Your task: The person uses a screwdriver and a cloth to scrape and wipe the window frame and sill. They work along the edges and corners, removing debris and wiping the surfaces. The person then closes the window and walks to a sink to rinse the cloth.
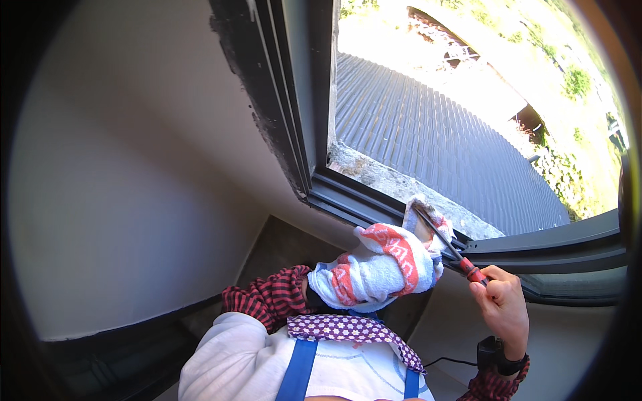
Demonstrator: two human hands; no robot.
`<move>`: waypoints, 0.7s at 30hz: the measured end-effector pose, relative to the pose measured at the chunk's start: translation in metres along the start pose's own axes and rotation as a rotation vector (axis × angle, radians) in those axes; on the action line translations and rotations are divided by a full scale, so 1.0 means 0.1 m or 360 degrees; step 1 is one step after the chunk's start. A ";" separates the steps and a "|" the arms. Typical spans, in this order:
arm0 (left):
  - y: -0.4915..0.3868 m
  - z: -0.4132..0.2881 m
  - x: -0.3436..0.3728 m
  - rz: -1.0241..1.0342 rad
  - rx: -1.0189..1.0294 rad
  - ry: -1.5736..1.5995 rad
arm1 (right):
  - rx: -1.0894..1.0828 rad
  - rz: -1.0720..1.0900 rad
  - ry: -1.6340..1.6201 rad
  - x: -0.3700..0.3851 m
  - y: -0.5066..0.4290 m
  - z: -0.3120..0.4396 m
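Observation:
My right hand (pixel 504 303) grips the red handle of a screwdriver (pixel 473 271). The long metal shaft points up and left, its tip against a fold of a white and red terry towel (pixel 371 270). That towel covers my left hand (pixel 396 260), hiding the fingers, and hangs over the dark metal track of the window frame (pixel 358 199). Whether the left fingers are closed under the cloth cannot be seen.
A dark window jamb (pixel 296 100) rises at the left beside a pale wall (pixel 125 175). Outside lie a rough concrete ledge (pixel 381 173) and a corrugated roof (pixel 426 130). A sliding sash (pixel 562 250) stands at the right. A thin cable (pixel 446 358) runs to my right wrist.

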State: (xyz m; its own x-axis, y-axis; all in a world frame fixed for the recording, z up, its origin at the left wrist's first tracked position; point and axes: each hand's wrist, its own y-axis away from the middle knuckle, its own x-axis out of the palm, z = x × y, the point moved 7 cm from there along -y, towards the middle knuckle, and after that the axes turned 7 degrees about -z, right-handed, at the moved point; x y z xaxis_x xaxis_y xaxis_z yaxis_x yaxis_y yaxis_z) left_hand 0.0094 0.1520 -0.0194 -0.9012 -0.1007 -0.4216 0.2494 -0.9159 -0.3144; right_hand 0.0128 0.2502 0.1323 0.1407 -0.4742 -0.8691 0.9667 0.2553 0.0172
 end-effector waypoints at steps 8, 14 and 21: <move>-0.27 -0.43 -0.12 -0.0203 0.0216 -0.1065 | -0.0047 0.0121 0.0608 -0.20 0.06 0.23; 0.01 -0.36 -0.22 -0.0548 0.0413 -0.1875 | 0.0055 0.0053 0.0459 -0.24 0.25 0.16; 0.48 -0.12 0.07 -0.0701 0.0708 -0.3884 | 0.0358 -0.0119 -0.0122 -0.20 0.85 -0.24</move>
State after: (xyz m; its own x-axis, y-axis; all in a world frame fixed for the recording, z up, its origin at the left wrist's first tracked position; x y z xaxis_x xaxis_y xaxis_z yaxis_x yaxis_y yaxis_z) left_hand 0.0190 0.1116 -0.0475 0.3983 0.2558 0.8809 0.2638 -0.9517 0.1571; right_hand 0.0874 0.3018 0.1398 0.0744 -0.5492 -0.8323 0.9971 0.0271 0.0712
